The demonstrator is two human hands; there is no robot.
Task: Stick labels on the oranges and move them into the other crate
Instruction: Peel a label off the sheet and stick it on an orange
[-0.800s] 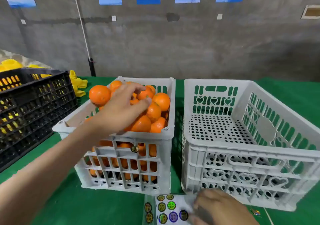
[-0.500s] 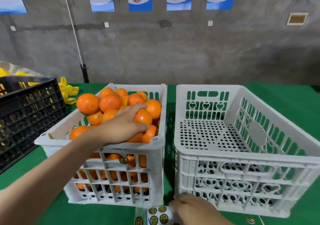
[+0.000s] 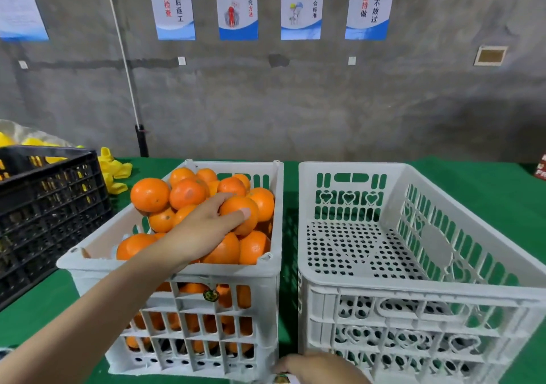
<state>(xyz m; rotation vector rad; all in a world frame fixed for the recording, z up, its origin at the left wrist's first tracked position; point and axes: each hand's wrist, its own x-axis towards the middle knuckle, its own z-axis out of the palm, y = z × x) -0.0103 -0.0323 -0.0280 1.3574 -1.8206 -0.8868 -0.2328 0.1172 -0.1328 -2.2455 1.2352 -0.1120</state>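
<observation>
— Item one, the fruit?
— A round orange citrus fruit point(image 3: 240, 221), high on the right side of the heap, in the near half of the crate. The left hand point(image 3: 204, 231) is on it: the thumb is pressed across its front face, the fingers point(image 3: 222, 199) curl over its top, and the palm lies to its left. A partial wrap, not a full fist.

— Item two, its container?
— A white slatted plastic crate point(image 3: 165, 268), piled with oranges above the rim. A small round green and gold sticker point(image 3: 210, 295) is on its front wall.

— Item three?
— A second white plastic crate with heart cut-outs point(image 3: 413, 290), just beside the first on its right, a narrow gap between them. The perforated floor shows bare.

— The other hand?
— The right hand point(image 3: 320, 369) is low at the bottom edge, in front of the second crate's near left corner. Only its back shows, so I cannot tell how far the fingers are bent. A scrap of label sheet point(image 3: 282, 379) peeks out at its left side.

— Surroundings?
— A green cloth-covered table point(image 3: 472, 182) under everything. A black lattice plastic crate point(image 3: 50, 197) is at far left, with yellow plastic pieces point(image 3: 116, 171) behind it. A grey concrete wall point(image 3: 295, 103) behind carries blue and white posters point(image 3: 237, 5).
</observation>
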